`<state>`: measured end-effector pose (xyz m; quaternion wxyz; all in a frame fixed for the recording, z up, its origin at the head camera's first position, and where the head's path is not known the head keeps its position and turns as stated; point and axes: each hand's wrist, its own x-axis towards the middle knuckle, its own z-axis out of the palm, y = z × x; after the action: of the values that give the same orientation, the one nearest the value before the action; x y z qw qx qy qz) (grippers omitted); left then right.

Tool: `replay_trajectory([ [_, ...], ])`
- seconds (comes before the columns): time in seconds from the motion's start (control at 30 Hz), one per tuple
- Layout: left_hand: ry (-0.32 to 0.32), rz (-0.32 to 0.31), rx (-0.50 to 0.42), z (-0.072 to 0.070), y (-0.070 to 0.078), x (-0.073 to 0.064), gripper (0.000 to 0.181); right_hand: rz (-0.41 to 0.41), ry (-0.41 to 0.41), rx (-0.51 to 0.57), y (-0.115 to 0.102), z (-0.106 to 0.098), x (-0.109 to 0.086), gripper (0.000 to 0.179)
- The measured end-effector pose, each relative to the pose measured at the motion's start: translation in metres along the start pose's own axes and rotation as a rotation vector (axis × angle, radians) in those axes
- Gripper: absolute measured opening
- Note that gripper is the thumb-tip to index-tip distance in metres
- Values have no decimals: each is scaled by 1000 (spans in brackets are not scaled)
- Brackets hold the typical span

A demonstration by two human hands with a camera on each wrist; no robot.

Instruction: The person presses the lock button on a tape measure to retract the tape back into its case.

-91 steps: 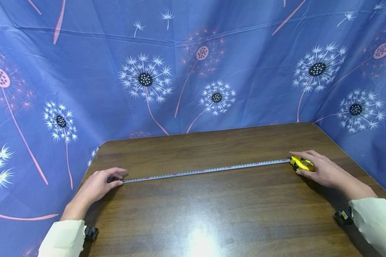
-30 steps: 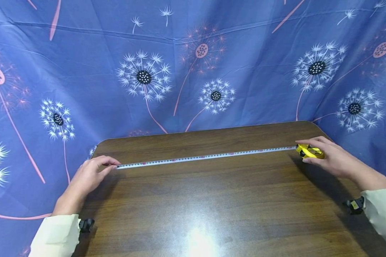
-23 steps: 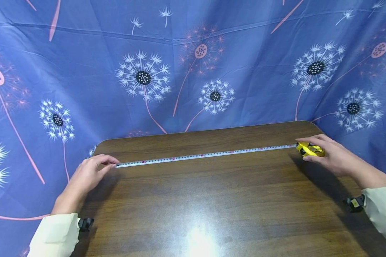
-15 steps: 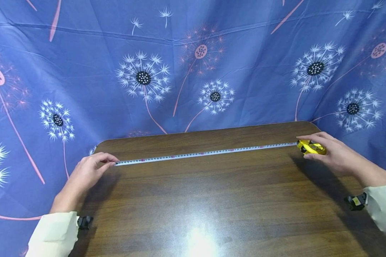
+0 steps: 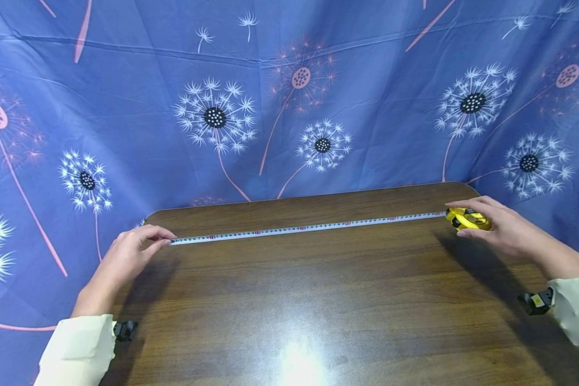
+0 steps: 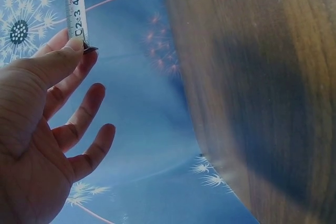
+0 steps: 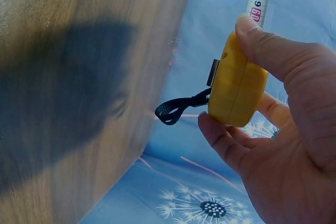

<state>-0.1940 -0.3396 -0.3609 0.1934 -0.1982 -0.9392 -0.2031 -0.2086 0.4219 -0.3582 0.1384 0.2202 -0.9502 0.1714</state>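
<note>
A tape measure's white blade (image 5: 304,228) is drawn out straight from left to right, above the wooden table. My left hand (image 5: 132,252) pinches the blade's hooked end between thumb and forefinger; in the left wrist view its other fingers (image 6: 86,114) spread free below. At the right, my right hand (image 5: 509,228) grips the yellow tape measure case (image 5: 468,220). The right wrist view shows the case (image 7: 236,85) held between thumb and fingers, with a black wrist strap (image 7: 178,109) hanging off it and a red 60 mark near its mouth.
The brown wooden table (image 5: 318,295) has rounded back corners and carries shadows of both hands. A blue dandelion-print cloth (image 5: 391,123) hangs behind it and at both sides. Black wrist cameras (image 5: 125,331) sit at the cuffs.
Over three seconds both hands have lifted the stretched tape off the tabletop, and it sits higher in view. They have also moved slightly farther apart, drawing out a bit more blade.
</note>
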Motion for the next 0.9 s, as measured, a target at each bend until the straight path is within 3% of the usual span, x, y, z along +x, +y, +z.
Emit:
replay_trajectory([
  [0.53, 8, -70, -67, -2, -4, -3, 15, -20, 50, 79, -1, -2, -2, 60],
  [0.9, 31, -67, -51, 0, -3, -3, 16, -38, 43, 99, -2, -1, -2, 51],
])
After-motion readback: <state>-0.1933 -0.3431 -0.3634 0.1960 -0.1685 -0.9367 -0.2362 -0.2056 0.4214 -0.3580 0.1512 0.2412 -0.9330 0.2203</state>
